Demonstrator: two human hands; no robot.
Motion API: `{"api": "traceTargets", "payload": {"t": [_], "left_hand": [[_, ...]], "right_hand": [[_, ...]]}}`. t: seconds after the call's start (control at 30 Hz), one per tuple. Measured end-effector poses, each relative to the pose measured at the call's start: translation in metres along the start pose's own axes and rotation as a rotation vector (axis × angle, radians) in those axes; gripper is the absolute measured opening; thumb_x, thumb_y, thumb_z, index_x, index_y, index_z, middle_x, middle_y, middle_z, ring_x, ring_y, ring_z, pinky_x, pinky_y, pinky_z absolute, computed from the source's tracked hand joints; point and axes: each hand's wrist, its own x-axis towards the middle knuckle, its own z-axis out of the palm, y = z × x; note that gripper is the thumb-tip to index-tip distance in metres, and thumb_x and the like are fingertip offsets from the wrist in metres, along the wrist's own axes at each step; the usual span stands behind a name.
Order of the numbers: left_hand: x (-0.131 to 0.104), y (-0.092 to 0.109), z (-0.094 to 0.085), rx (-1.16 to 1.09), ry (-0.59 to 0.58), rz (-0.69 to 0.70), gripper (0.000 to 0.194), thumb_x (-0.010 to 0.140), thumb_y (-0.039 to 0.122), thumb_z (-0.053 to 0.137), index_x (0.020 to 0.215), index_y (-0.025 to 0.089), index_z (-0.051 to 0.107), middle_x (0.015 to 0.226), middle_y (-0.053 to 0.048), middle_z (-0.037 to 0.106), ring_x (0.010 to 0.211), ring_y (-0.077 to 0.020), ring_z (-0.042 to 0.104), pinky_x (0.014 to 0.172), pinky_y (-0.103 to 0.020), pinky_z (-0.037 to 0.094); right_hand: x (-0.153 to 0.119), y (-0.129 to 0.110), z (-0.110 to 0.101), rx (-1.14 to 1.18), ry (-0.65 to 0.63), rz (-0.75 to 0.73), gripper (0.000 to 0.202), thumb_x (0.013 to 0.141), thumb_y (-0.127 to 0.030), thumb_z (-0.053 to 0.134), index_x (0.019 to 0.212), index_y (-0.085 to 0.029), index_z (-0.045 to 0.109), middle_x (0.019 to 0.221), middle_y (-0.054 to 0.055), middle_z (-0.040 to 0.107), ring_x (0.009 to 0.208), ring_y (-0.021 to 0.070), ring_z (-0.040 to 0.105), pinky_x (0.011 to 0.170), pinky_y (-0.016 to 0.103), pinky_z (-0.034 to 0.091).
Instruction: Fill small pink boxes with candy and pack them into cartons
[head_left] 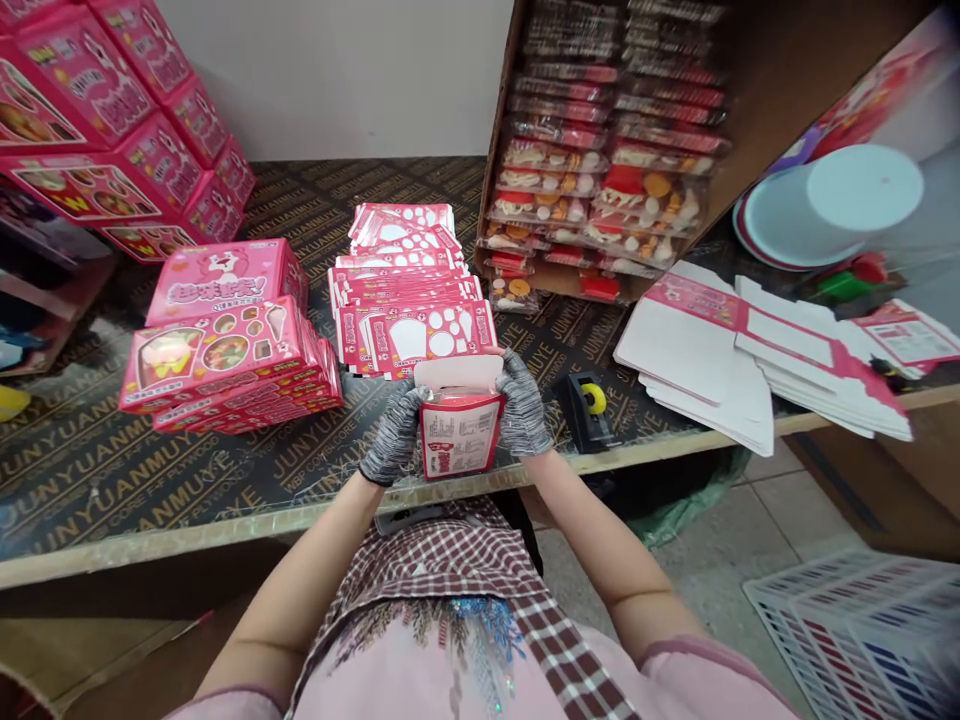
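A small pink-and-white box (pixel 460 436) is held upright at the table's front edge, its white flap raised at the top. My left hand (pixel 397 432), in a grey knit glove, grips its left side. On the right side, my right hand (pixel 523 408), gloved alike, is closed around the box near the flap. Just behind the box lie overlapping pink printed cards (pixel 439 330) with white cut-out shapes. What the box holds inside is mostly hidden.
Finished-looking pink boxes (pixel 217 350) are stacked at the left, with more behind. A carton (pixel 491 150) of bagged pieces stands behind. To the right are a tape dispenser (pixel 589 412), flat white cardboard sheets (pixel 690 350) and a pale tub (pixel 862 190).
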Motion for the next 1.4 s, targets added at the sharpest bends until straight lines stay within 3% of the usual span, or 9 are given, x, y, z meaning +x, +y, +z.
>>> {"api": "traceTargets", "payload": {"t": [0.2, 0.3, 0.43, 0.6, 0.83, 0.97, 1.07, 1.23, 1.4], "left_hand": [[-0.026, 0.045, -0.006, 0.434, -0.187, 0.437, 0.013, 0.075, 0.030, 0.088, 0.084, 0.023, 0.081, 0.099, -0.006, 0.081, 0.095, -0.0232, 0.077, 0.090, -0.037, 0.062], [-0.031, 0.055, -0.008, 0.583, -0.201, 0.457, 0.013, 0.079, 0.033, 0.085, 0.087, 0.023, 0.082, 0.098, -0.008, 0.081, 0.093, -0.0234, 0.077, 0.088, -0.038, 0.063], [-0.021, 0.063, -0.005, 0.702, -0.188, 0.403, 0.022, 0.076, 0.040, 0.086, 0.087, 0.022, 0.082, 0.089, -0.007, 0.081, 0.082, -0.0232, 0.076, 0.081, -0.037, 0.064], [-0.014, 0.069, 0.003, 0.670, -0.221, 0.319, 0.024, 0.077, 0.041, 0.084, 0.076, 0.019, 0.078, 0.075, -0.006, 0.078, 0.067, -0.0203, 0.073, 0.064, -0.031, 0.063], [-0.028, 0.063, -0.017, 0.928, -0.368, 0.826, 0.006, 0.090, 0.021, 0.071, 0.092, 0.018, 0.077, 0.104, -0.010, 0.079, 0.092, -0.0208, 0.077, 0.083, -0.034, 0.064], [-0.023, 0.060, 0.003, 1.117, -0.486, 0.869, 0.017, 0.094, 0.022, 0.062, 0.103, 0.018, 0.076, 0.104, -0.012, 0.078, 0.092, -0.0258, 0.076, 0.085, -0.042, 0.064], [-0.016, 0.055, 0.026, 1.130, -0.575, 0.887, 0.037, 0.094, 0.013, 0.050, 0.121, 0.020, 0.073, 0.113, -0.012, 0.078, 0.095, -0.0268, 0.076, 0.081, -0.039, 0.064], [0.000, 0.042, 0.037, 1.186, -0.476, 0.990, 0.045, 0.093, 0.014, 0.047, 0.130, 0.019, 0.070, 0.115, -0.013, 0.077, 0.092, -0.0298, 0.075, 0.076, -0.040, 0.061], [0.006, 0.027, 0.045, 1.305, -0.521, 1.005, 0.041, 0.097, 0.017, 0.044, 0.125, 0.022, 0.074, 0.113, -0.013, 0.077, 0.096, -0.0314, 0.073, 0.081, -0.043, 0.058]], "right_hand": [[-0.023, -0.013, -0.003, 0.218, -0.085, 0.036, 0.014, 0.070, -0.037, 0.071, 0.066, -0.023, 0.073, 0.098, 0.005, 0.080, 0.096, 0.0260, 0.073, 0.090, 0.039, 0.057], [-0.034, -0.014, -0.010, 0.107, -0.149, -0.068, 0.028, 0.077, -0.050, 0.070, 0.074, -0.023, 0.078, 0.109, 0.009, 0.080, 0.107, 0.0303, 0.073, 0.095, 0.045, 0.057], [-0.039, -0.019, -0.020, -0.281, -0.131, -0.288, 0.012, 0.081, -0.036, 0.076, 0.084, -0.026, 0.081, 0.102, 0.006, 0.081, 0.098, 0.0264, 0.075, 0.094, 0.043, 0.058], [-0.026, -0.040, -0.025, -0.423, -0.186, -0.209, 0.013, 0.081, -0.034, 0.076, 0.083, -0.023, 0.083, 0.085, 0.004, 0.081, 0.080, 0.0233, 0.075, 0.078, 0.038, 0.060], [-0.023, -0.039, -0.038, -0.463, -0.433, -0.259, 0.025, 0.088, -0.044, 0.071, 0.098, -0.025, 0.084, 0.114, 0.007, 0.080, 0.106, 0.0271, 0.076, 0.099, 0.044, 0.060], [-0.038, -0.039, -0.047, -0.563, -0.503, -0.396, 0.033, 0.095, -0.050, 0.064, 0.113, -0.029, 0.081, 0.132, 0.006, 0.073, 0.130, 0.0263, 0.066, 0.116, 0.046, 0.050], [-0.044, -0.047, -0.077, -0.608, -0.366, -0.423, 0.043, 0.094, -0.054, 0.064, 0.129, -0.030, 0.073, 0.145, 0.006, 0.065, 0.142, 0.0275, 0.055, 0.122, 0.049, 0.042], [-0.047, -0.036, -0.182, -0.887, 0.386, -0.363, 0.037, 0.089, -0.048, 0.065, 0.115, -0.023, 0.073, 0.128, 0.012, 0.070, 0.127, 0.0293, 0.061, 0.118, 0.053, 0.042], [-0.049, 0.000, -0.242, -1.020, 0.371, -0.079, 0.017, 0.069, -0.039, 0.079, 0.074, -0.023, 0.075, 0.093, 0.010, 0.074, 0.112, 0.0328, 0.063, 0.109, 0.055, 0.045]]}}
